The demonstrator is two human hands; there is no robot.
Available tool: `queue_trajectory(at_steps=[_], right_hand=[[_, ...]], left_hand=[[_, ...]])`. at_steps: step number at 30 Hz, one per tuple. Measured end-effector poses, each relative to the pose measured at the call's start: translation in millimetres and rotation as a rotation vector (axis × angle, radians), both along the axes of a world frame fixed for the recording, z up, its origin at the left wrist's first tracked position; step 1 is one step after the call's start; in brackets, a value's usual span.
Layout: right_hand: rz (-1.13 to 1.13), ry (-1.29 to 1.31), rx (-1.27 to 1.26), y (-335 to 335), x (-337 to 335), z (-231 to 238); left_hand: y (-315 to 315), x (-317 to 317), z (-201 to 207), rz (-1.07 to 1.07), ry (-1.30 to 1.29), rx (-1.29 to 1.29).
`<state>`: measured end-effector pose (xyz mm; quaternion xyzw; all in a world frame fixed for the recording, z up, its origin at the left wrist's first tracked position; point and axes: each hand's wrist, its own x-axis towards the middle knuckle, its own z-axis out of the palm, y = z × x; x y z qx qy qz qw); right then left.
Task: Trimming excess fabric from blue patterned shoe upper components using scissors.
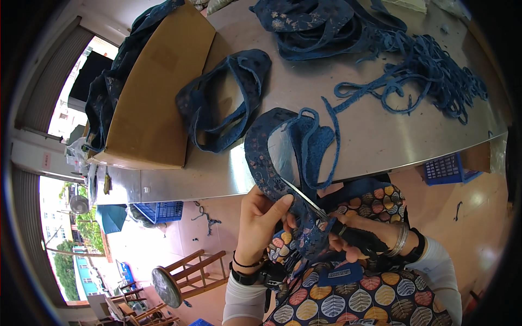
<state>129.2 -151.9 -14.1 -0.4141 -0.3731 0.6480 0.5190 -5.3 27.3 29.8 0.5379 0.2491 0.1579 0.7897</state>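
Observation:
My left hand (260,220) pinches the edge of a dark blue flowered fabric band (263,157), thumb on top. The band is a loop with a fuzzy lighter blue inner side; its upper part rests on the metal table and its lower part hangs over my lap. My right hand (356,236) is closed round the black handles of a pair of scissors (307,200), whose blades lie along the band's edge close to my left thumb. From the band a narrow blue strip (337,136) curls up onto the table. Fabric hides part of the blades.
On the metal table (228,176) lie another fabric loop (255,70), a pile of bands (310,27) and a tangle of thin blue strips (429,70). A cardboard box (157,92) with fabric stands left. Below are blue crates (160,212) and a wooden stool (168,285).

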Motion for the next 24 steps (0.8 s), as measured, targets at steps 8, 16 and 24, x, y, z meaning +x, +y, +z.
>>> queue_trajectory(at_steps=[8, 16, 24], right_hand=[[-0.003, -0.404, 0.099, -1, 5, -4], [-0.033, -0.151, 0.047, -1, 6, 2], [-0.001, -0.018, 0.086, -2, 4, -8]], left_hand=[[0, 3, 1, 0.056, 0.014, 0.047], [1, 8, 5, 0.067, -0.035, -0.049], [3, 4, 2, -0.043, -0.056, 0.041]])
